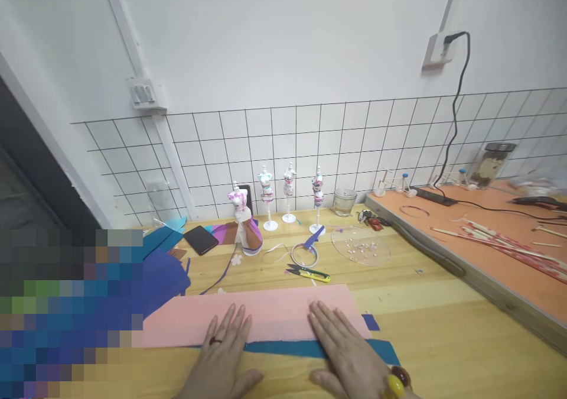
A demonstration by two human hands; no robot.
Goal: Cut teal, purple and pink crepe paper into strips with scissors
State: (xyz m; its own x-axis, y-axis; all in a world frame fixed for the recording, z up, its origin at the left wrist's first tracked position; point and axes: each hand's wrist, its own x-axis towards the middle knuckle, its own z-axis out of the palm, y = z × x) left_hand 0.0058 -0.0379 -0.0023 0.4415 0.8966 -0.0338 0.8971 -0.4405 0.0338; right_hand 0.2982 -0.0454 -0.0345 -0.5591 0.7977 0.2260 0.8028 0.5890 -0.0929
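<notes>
A long strip of pink fabric (pixel 283 310) lies flat across the wooden table in front of me. My left hand (pixel 225 352) rests palm down on its near edge, fingers spread, a dark ring on one finger. Farther right, my right hand (pixel 345 346) presses flat on the same strip, with a beaded bracelet (pixel 398 381) at the wrist. Beneath the pink strip, a piece of teal fabric (pixel 283 347) sticks out along the near side. Past the strip's right end shows a small blue scrap (pixel 371 322). Yellow-handled thread snips (pixel 310 273) lie just beyond the strip.
Small dress-form stands (pixel 267 195) line the wall, one wearing a fabric skirt (pixel 250 235). Blue fabric (pixel 163 278) and a phone (pixel 201 240) lie left. A tape roll (pixel 304 256), a clear disc with small gems (pixel 361 246) and a glass (pixel 344 202) stand behind. An orange-topped table (pixel 496 257) adjoins right.
</notes>
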